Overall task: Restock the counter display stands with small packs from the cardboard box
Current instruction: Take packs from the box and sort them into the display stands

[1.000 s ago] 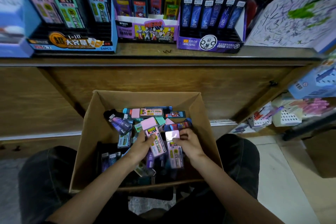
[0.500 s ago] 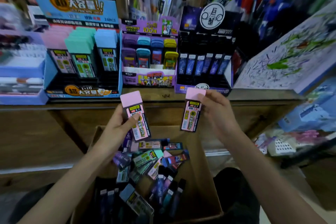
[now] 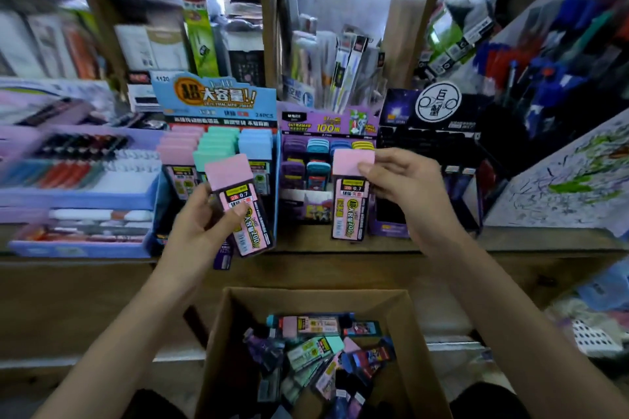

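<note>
Both hands are higher than half a second back, now level with the stands. Tilted in front of the blue display stand, a pink-capped pack sits in the left hand, fingers wrapped round its lower body. The right hand pinches a second pink pack by its cap, hanging upright before the purple stand. The cardboard box below holds many more. Step: delivery, early in the job. Next likely needs each pack lined up with the pink column and slid in upright.
</note>
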`<state>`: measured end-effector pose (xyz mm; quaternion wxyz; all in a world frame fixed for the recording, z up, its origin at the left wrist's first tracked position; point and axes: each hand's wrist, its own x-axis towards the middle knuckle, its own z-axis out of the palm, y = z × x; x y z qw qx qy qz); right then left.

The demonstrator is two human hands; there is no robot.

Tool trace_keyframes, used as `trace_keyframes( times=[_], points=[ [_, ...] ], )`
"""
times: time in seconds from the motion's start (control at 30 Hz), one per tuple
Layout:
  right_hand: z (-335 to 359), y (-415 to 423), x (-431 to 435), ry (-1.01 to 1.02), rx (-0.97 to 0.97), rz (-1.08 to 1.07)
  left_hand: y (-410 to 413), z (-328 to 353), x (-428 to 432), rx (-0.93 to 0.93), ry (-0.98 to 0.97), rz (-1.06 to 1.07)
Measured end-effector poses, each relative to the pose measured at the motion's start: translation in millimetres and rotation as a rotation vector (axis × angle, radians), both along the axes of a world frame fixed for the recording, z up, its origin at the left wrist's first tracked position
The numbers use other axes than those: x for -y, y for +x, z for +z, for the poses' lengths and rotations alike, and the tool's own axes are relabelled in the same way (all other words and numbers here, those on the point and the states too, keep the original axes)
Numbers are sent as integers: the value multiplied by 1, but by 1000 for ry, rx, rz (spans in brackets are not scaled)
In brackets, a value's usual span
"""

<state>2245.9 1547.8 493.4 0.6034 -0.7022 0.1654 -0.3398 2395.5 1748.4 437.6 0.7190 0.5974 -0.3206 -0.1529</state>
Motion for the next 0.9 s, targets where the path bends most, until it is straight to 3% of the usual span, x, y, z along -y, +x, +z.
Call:
trace_keyframes(
  times=[0.47, 0.7, 0.9],
  points=[
    [20, 168, -98, -302, -64, 91, 72, -8, -107, 21, 24, 179],
    [6, 185, -110, -684, -157, 71, 79, -22, -112, -27, 11, 186],
    [2, 180, -108, -712, -174, 98, 78, -23, -107, -41, 0, 175]
  ],
)
